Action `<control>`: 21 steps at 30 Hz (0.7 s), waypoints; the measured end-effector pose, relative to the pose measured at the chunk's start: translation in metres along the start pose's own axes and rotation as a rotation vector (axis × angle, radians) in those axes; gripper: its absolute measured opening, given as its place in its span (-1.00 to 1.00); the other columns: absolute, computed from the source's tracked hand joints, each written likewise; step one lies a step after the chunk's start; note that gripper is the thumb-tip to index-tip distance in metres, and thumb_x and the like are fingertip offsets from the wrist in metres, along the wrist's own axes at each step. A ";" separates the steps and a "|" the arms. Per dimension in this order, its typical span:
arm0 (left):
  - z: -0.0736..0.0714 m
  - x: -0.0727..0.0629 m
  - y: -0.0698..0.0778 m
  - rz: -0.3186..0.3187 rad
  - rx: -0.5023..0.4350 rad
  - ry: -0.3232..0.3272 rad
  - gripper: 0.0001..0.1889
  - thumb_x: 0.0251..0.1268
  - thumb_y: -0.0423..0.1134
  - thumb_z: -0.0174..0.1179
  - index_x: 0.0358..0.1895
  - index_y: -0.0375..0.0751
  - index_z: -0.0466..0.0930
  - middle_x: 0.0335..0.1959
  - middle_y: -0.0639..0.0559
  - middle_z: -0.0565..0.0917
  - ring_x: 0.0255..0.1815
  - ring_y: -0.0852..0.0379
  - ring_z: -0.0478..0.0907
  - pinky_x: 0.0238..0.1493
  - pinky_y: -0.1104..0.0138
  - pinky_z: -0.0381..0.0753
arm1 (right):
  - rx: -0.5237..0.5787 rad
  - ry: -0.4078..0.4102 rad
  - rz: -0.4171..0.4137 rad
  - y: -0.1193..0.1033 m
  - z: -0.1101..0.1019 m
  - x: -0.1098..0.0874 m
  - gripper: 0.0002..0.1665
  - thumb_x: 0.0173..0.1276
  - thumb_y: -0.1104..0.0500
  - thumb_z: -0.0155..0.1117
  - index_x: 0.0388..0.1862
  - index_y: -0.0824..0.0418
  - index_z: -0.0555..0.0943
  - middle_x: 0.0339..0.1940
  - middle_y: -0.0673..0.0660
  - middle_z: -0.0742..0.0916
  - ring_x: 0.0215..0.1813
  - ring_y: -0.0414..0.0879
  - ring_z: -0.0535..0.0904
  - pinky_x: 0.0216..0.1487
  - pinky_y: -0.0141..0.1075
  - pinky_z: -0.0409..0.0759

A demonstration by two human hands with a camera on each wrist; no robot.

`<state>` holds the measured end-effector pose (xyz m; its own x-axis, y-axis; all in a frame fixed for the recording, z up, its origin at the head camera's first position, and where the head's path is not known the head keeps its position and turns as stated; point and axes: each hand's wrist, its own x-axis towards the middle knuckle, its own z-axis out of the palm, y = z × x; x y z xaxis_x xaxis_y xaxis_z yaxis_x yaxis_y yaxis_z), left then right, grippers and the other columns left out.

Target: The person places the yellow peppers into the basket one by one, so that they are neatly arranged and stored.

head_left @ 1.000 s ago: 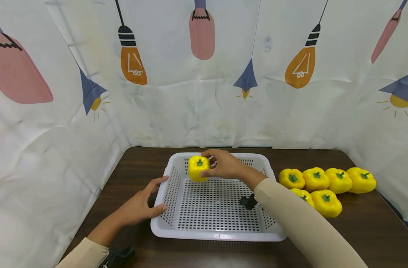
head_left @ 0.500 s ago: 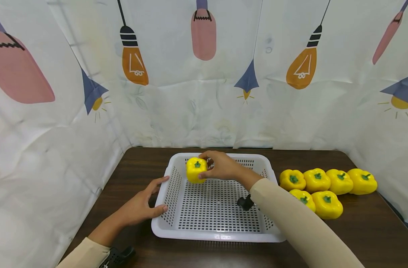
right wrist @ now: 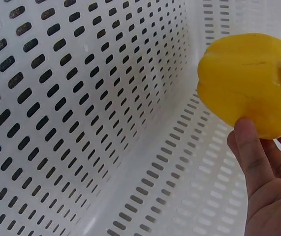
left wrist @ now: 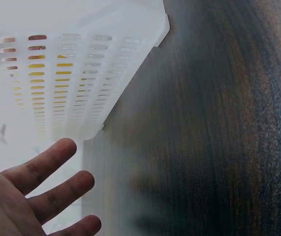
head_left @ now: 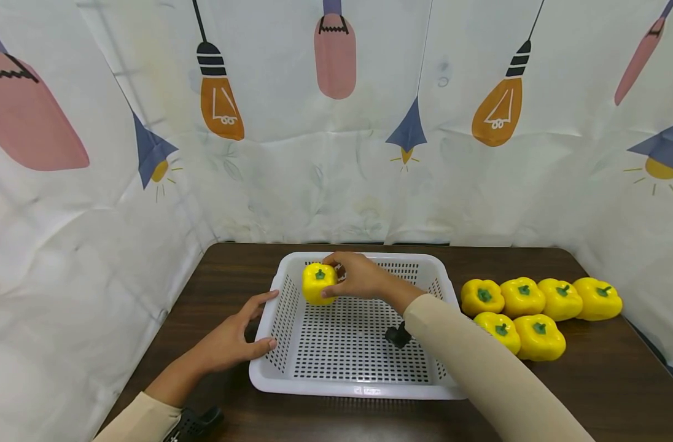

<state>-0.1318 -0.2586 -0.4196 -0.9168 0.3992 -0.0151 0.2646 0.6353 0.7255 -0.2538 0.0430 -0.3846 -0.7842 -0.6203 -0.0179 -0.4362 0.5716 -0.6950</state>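
Note:
In the head view my right hand (head_left: 358,276) grips a yellow bell pepper (head_left: 317,285) with a green stem, inside the back left part of a white perforated plastic basket (head_left: 361,389). The right wrist view shows fingertips and thumb around that pepper (right wrist: 248,78), which hangs above the basket floor. My left hand (head_left: 234,337) rests at the basket's left rim, fingers spread. From the left wrist camera, the left hand (left wrist: 37,191) has its fingers extended beside the basket's outer wall (left wrist: 76,73).
Several yellow bell peppers (head_left: 523,297) stand in two rows right of the basket, on a dark wood table (head_left: 231,270). A white printed sheet (head_left: 336,184) hangs behind and at both sides. Black wrist cameras (head_left: 195,423) are strapped to the wrists.
My right hand has carried the bell pepper slightly left and lower, toward the basket's left wall. The left hand stays at the rim.

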 end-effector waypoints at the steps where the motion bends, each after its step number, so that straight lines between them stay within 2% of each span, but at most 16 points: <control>1: 0.000 0.000 0.000 0.000 0.000 0.000 -0.07 0.27 0.03 0.36 0.62 0.19 0.00 0.34 -0.22 0.49 0.33 -0.30 0.45 0.06 -0.13 0.56 | 0.000 -0.001 -0.001 0.000 0.001 0.001 -0.18 0.15 -0.06 0.64 0.36 0.08 0.53 0.18 -0.03 0.64 0.08 -0.12 0.62 0.02 -0.32 0.60; 21: 0.000 0.000 -0.001 -0.017 -0.001 -0.013 -0.07 0.28 0.03 0.36 0.62 0.23 -0.02 0.36 -0.22 0.48 0.33 -0.28 0.46 0.10 -0.16 0.54 | -0.055 -0.020 0.027 -0.001 0.016 0.008 -0.20 0.16 -0.10 0.63 0.33 0.11 0.55 0.17 -0.02 0.66 0.06 -0.13 0.61 0.04 -0.34 0.58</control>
<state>-0.1318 -0.2594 -0.4198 -0.9171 0.3969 -0.0369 0.2485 0.6416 0.7257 -0.2525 0.0285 -0.3959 -0.7874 -0.6144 -0.0507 -0.4390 0.6166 -0.6535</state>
